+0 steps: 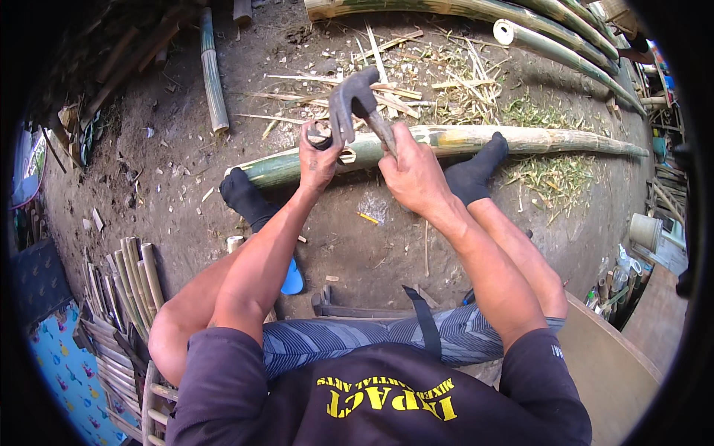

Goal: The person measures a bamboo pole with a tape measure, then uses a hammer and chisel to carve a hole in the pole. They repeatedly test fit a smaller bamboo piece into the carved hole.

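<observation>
Fingers, right: those of the right hand (416, 175) are clamped around the handle of a hammer (355, 102), thumb lying along it.
Fingers, left: those of the left hand (318, 167) are curled around a dark metal tool (321, 143) with a rounded top; its lower part is hidden.
Hammer head: raised, claw toward the person, overlapping the left hand's edge in this view; whether it touches the tool, I cannot tell.
Bamboo pole: the long green and pale bamboo pole (554, 140) lies crosswise on the dirt ground (178, 193), beyond both hands, with a cut opening just beside the left hand.
Feet: one black sock (242, 195) is at the pole's left end, the other (480, 167) against its middle stretch.
Shavings: pale shavings (476, 89) and split strips lie scattered beyond the pole.
Other bamboo: a short piece (213, 82) lies at upper left; thick poles (576, 68) lie at upper right.
Near the legs: a blue slipper (292, 278).
Far right: a pale bucket (645, 232).
</observation>
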{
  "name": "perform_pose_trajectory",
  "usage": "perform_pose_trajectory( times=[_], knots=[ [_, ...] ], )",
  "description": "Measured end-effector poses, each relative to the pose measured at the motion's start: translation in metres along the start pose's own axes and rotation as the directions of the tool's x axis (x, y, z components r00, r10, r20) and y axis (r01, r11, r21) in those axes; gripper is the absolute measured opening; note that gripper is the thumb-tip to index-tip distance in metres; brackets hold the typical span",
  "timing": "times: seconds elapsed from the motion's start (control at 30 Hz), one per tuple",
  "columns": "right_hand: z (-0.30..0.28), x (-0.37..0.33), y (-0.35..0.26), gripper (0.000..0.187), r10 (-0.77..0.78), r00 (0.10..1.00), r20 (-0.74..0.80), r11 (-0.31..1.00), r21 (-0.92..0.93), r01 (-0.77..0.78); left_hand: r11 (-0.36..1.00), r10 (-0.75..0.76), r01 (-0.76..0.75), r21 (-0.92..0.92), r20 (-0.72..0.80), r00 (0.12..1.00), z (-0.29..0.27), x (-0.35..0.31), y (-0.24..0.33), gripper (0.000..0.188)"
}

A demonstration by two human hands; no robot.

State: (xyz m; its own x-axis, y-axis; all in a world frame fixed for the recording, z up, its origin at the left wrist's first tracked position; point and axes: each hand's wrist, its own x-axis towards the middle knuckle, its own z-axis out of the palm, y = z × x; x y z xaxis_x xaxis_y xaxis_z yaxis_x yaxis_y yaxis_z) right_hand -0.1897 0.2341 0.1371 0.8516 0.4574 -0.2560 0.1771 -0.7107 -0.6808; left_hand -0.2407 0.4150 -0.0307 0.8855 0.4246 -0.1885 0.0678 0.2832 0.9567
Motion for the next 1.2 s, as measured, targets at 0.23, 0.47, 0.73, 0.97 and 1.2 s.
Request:
perform_pose_trajectory(
  times=[0.23,0.47,0.73,0.97,1.2],
  knots=[
    [0.002,0.029,-0.029,0.025,-0.033,0.943,0.330,0.895,-0.410,0.175,0.929,0.256,-0.249,0.273,0.011,0.967,0.003,0.006,-0.002,0.052],
    [-0.011,0.030,-0.042,0.029,-0.411,0.912,0.005,0.891,-0.208,0.402,0.983,0.048,-0.036,0.182,-0.063,0.997,0.002,-0.003,-0.010,0.043],
    [0.008,0.031,-0.033,0.024,-0.126,0.959,0.253,0.894,-0.390,0.220,0.968,0.096,-0.095,0.231,0.010,0.995,-0.001,-0.006,-0.012,0.049],
    [0.022,0.021,-0.004,0.027,0.022,0.956,0.291,0.942,-0.326,0.077,0.880,0.280,-0.300,0.369,0.109,0.954,-0.002,-0.004,-0.020,0.052],
    [0.031,0.000,0.052,0.028,0.185,0.980,0.068,0.981,-0.077,-0.180,0.884,-0.078,-0.059,0.463,0.270,0.960,0.001,0.024,0.024,0.046]
  ],
)
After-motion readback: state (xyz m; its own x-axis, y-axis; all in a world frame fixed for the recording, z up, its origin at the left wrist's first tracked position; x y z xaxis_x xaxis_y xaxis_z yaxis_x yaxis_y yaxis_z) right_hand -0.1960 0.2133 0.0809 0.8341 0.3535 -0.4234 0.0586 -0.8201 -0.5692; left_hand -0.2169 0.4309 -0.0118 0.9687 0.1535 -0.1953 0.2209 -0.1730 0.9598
